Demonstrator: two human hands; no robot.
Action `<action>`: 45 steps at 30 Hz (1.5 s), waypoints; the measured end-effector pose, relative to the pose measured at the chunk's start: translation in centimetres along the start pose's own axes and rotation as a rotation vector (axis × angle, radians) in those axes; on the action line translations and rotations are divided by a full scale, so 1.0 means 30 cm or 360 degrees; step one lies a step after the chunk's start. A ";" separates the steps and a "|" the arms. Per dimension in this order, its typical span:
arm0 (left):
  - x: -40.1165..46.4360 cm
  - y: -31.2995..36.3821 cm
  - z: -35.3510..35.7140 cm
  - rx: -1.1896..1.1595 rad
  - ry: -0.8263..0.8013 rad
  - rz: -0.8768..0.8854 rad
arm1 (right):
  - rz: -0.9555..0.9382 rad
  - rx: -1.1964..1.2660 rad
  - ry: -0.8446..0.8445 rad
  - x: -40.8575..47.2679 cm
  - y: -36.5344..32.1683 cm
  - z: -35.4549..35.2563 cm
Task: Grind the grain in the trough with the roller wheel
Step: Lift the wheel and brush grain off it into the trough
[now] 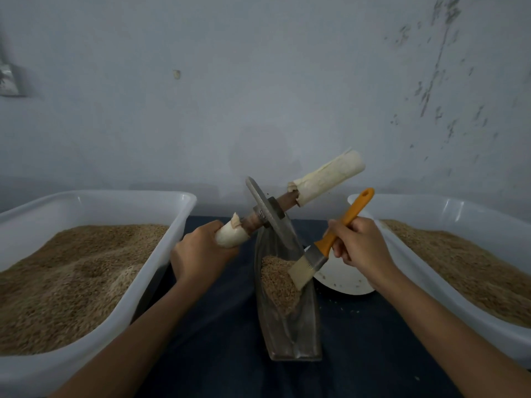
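Gripping roller wheel (268, 216) by its left handle, left hand (201, 251), disc tilting over trough (298, 326) far end | right hand (362, 245) holding brush (319, 254) on grain (277, 282) | trough is running near-far.

No text, label, brand, number or sign can be read anywhere in the head view; a small mark on the roller wheel (270, 216) hub is too blurred to make out.
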State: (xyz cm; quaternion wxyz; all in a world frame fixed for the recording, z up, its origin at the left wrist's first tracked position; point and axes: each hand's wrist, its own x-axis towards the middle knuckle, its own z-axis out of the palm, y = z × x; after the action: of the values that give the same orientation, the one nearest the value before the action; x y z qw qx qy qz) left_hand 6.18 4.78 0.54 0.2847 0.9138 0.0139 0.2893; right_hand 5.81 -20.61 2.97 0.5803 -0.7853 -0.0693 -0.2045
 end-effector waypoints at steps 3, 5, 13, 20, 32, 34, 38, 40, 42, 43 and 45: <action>0.003 -0.010 0.004 -0.0028 -0.0002 -0.0007 | -0.0091 -0.0196 0.0154 0.008 0.015 -0.016; 0.004 -0.015 0.006 -0.0053 -0.0002 -0.0009 | -0.0156 -0.0209 0.0307 0.015 0.016 -0.022; 0.004 -0.020 0.008 -0.0120 -0.0006 -0.0025 | -0.0133 -0.0152 0.0302 0.016 0.021 -0.018; 0.000 -0.013 0.009 -0.0099 -0.0038 -0.0031 | -0.0718 -0.0612 0.0294 -0.017 0.017 -0.065; -0.020 -0.003 0.015 -0.0047 -0.0065 0.0026 | -0.1407 -0.2277 -0.0636 -0.093 0.138 -0.164; -0.026 -0.006 0.017 -0.0059 -0.0076 0.0062 | -0.1274 -0.2377 -0.0703 -0.108 0.148 -0.162; -0.034 0.001 0.016 -0.0022 -0.0108 0.0095 | -0.0926 -0.2478 -0.0875 -0.129 0.165 -0.161; -0.036 0.003 0.017 0.0004 -0.0120 0.0108 | -0.0892 -0.2505 -0.0920 -0.143 0.160 -0.164; -0.036 0.002 0.016 0.0041 -0.0120 0.0128 | -0.1012 -0.2499 -0.0819 -0.149 0.135 -0.175; -0.035 0.000 0.015 0.0052 -0.0119 0.0137 | -0.1147 -0.2409 -0.0694 -0.152 0.129 -0.179; -0.029 -0.004 0.011 0.0069 -0.0110 0.0155 | -0.1450 -0.2200 -0.0358 -0.149 0.106 -0.173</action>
State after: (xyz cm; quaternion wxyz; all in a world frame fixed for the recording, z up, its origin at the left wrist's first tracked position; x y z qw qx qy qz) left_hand 5.66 4.57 -0.19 0.2507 0.9288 -0.0340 0.2707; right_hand 1.61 -25.92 -0.36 -0.1821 -0.8753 -0.2964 -0.3359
